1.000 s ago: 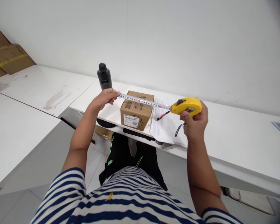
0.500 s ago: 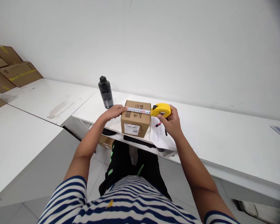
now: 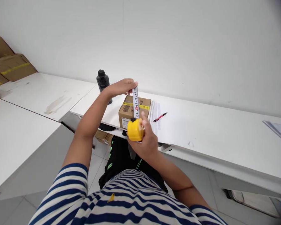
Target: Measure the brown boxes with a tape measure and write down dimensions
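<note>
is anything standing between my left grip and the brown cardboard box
Nothing visible blocks it. The left grip pinches the white numbered tape blade, which crosses over the brown cardboard box in view. The black cylindrical bottle stands off to the left, outside that gap.

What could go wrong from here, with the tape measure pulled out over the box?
The tape blade could slip from the left grip, which pinches its end, and might snap back towards the yellow case in the right grip. The black bottle appears close to the left forearm in this view, so a sideways move may knock it over. The box sits near the front edge of the table, so a pull towards the body might tip it off.
</note>
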Demonstrator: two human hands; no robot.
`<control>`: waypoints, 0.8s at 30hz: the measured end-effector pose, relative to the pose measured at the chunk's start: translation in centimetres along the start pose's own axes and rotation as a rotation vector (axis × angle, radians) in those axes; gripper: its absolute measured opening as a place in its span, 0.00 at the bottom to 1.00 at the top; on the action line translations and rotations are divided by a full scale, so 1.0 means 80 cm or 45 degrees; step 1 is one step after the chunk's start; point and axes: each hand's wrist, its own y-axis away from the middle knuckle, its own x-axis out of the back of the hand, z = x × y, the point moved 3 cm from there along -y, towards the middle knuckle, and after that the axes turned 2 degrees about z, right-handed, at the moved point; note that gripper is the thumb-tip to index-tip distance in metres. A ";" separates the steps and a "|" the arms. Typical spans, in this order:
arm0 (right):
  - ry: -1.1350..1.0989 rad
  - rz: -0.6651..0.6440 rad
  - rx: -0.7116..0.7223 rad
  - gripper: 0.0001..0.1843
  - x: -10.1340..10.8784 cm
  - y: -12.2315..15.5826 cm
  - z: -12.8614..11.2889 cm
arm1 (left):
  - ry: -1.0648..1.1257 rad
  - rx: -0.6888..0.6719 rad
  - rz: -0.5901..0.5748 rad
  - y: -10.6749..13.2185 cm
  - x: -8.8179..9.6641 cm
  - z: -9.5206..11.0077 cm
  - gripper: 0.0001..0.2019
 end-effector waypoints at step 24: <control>0.196 0.184 0.137 0.38 -0.048 -0.018 0.028 | -0.562 -0.343 0.372 -0.014 -0.061 -0.023 0.24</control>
